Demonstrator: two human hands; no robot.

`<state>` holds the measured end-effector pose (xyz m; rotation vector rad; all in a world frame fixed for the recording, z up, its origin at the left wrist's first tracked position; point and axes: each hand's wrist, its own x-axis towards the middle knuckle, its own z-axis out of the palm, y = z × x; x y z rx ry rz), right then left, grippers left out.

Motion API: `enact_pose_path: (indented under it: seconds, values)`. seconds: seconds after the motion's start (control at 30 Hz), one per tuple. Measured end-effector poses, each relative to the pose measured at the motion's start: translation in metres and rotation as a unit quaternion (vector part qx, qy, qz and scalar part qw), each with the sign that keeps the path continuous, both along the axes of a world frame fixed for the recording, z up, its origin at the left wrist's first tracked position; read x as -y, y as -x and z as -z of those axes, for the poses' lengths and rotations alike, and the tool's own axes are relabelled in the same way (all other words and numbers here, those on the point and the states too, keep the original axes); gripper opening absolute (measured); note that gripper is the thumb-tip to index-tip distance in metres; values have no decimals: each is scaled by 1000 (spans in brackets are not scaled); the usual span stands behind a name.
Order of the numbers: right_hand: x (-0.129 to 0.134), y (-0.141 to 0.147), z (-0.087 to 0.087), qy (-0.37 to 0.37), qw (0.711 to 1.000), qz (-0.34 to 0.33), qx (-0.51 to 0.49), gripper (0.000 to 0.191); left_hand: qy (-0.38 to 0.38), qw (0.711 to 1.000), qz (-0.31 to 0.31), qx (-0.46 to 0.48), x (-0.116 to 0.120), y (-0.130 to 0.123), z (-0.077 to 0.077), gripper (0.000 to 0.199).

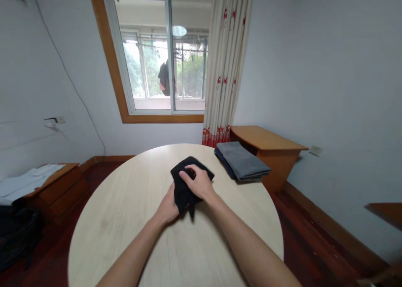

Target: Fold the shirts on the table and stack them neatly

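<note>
A black cloth item [185, 190] is held just over the middle of the round pale table [125, 220], with a short dark strip hanging from its near edge. My left hand [169, 203] grips its left and lower side, the fingers hidden beneath the cloth. On top of the cloth lies my right hand [198, 182], thumb and index finger curved toward each other with a small gap, pinching or pressing the fabric. Folded grey cloth [241, 159] rests on dark blue cloth [226, 164] at the table's back right edge.
Behind the table's right side stands a wooden desk [270, 140]. A low wooden cabinet [63, 190] with papers and a black bag [19, 232] are at the left. A curtain [226, 69] hangs beside the window.
</note>
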<state>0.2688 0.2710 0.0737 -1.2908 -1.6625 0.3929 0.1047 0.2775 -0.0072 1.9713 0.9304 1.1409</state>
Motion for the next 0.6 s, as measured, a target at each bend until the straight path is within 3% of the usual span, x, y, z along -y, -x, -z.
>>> enact_pose_path:
  seconds: [0.1,0.17,0.23,0.3,0.4,0.5,0.6]
  values:
    - [2,17,38,13,991,-126,-46,42,-3,1000,15,-19,0,4,2,74]
    - [0,10,56,11,988,-134,-75,47,3,1000,-2,-20,0,5,4,62]
    - [-4,-4,67,28,990,-100,-98,54,5,1000,-24,-9,-2,5,6,53]
    - [-8,-18,75,55,989,-81,-108,60,12,999,-44,-6,-6,5,8,48]
    - [-11,-26,80,85,986,-105,-94,61,20,997,-68,-43,-18,7,10,48]
    - [-9,-24,80,91,982,-150,-64,57,23,997,-35,-67,-33,13,11,48]
    - [-7,-22,78,106,973,-199,-51,68,21,999,-15,-42,-41,20,14,52]
